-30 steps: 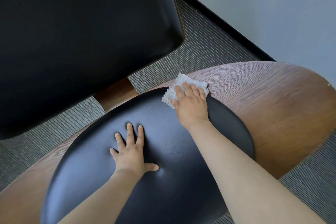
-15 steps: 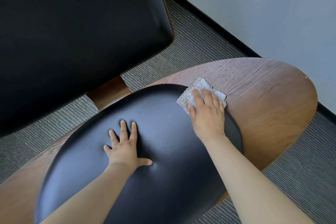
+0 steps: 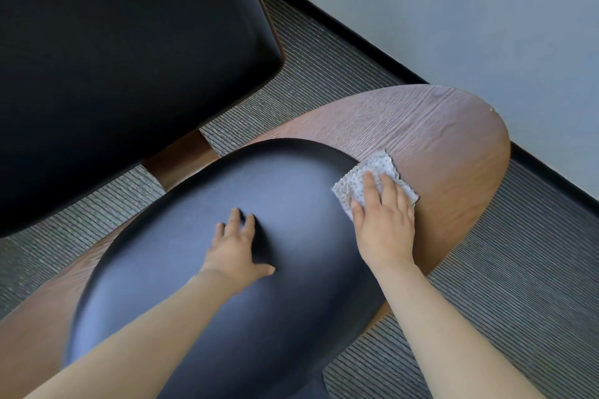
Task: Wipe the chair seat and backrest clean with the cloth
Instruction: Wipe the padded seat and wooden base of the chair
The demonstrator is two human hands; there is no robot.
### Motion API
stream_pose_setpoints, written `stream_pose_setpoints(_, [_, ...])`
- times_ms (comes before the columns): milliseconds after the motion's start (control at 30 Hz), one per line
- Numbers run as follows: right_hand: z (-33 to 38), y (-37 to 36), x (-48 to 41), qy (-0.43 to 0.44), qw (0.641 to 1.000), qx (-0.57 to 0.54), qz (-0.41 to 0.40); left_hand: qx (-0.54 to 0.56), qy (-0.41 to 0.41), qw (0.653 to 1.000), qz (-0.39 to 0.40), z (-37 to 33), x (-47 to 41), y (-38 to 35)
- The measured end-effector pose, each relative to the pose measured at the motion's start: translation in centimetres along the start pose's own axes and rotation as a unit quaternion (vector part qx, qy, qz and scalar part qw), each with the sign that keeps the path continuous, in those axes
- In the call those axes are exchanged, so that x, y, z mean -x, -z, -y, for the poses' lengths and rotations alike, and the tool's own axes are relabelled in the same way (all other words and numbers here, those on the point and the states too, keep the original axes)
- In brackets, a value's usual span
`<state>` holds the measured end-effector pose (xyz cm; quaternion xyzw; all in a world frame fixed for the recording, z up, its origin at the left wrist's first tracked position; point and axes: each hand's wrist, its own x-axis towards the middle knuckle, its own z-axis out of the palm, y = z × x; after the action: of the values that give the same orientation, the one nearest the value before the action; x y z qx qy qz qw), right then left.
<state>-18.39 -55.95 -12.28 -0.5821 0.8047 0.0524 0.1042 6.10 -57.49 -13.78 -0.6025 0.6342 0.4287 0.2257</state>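
1. The right hand (image 3: pixel 384 230) lies flat on the cloth (image 3: pixel 372 176) with its fingers straight and close together. It presses the cloth down and pinches nothing.
2. The cloth is a small white speckled square that straddles the far right edge of the black seat cushion (image 3: pixel 227 317). Part of it is on the padding and part on the wooden seat shell (image 3: pixel 437 139) that rims the cushion.
3. The left hand (image 3: pixel 235 249) rests palm down near the middle of the cushion with its fingers spread, denting the padding. It holds nothing and looks to be bracing.
4. Only palm pressure carries the cloth, so it could bunch up or slip out where the cushion steps down to the shell. A hard outward stroke might push it off the shell's rim.
5. The groove along the cushion's edge is easily skipped by a flat hand.
6. The black backrest (image 3: pixel 113 58) stands beyond the cushion's far left, joined to it by a wooden support (image 3: pixel 181 159), and appears unwiped as yet.
7. Striped grey carpet (image 3: pixel 324 68) surrounds the cushion, with a dark baseboard (image 3: pixel 356 39) and a pale wall (image 3: pixel 453 10) further off to its right.
8. Nothing blocks the stroke except the left hand, which covers the cushion's centre.
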Motion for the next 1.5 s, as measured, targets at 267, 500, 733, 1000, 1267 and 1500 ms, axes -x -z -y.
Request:
stream_pose_setpoints(267, [-2.8, 0.8, 5.9, -0.059, 0.998, -0.037, 0.007, -0.022, -0.065, 0.997, 0.035, -5.0, 1.4, -2.5])
stream_pose_setpoints(500, [-5.2, 0.6, 9.6, -0.109, 0.986, -0.113, 0.061, -0.082, -0.078, 0.993, 0.043, -4.7, 1.6, -2.1])
stream_pose_setpoints(733, [-6.4, 2.6, 13.2, -0.154, 0.979, -0.029, 0.132, -0.091, -0.064, 0.992, 0.06, -5.3, 1.9, -1.5])
stream_pose_setpoints(1000, [-4.5, 6.3, 11.1, -0.111, 0.981, -0.156, -0.023, -0.04, -0.044, 0.996, 0.069, -5.0, 3.6, -0.2])
stream_pose_setpoints(1267, [0.1, 6.6, 2.8, 0.018, 0.981, -0.189, -0.05, 0.0, -0.015, 1.0, 0.016, -2.7, 1.3, 1.8])
stream_pose_setpoints(1500, [4.1, 5.1, -5.1, 0.119, 0.978, -0.166, -0.045, -0.006, 0.061, 0.998, -0.022, -0.3, -2.5, 2.7])
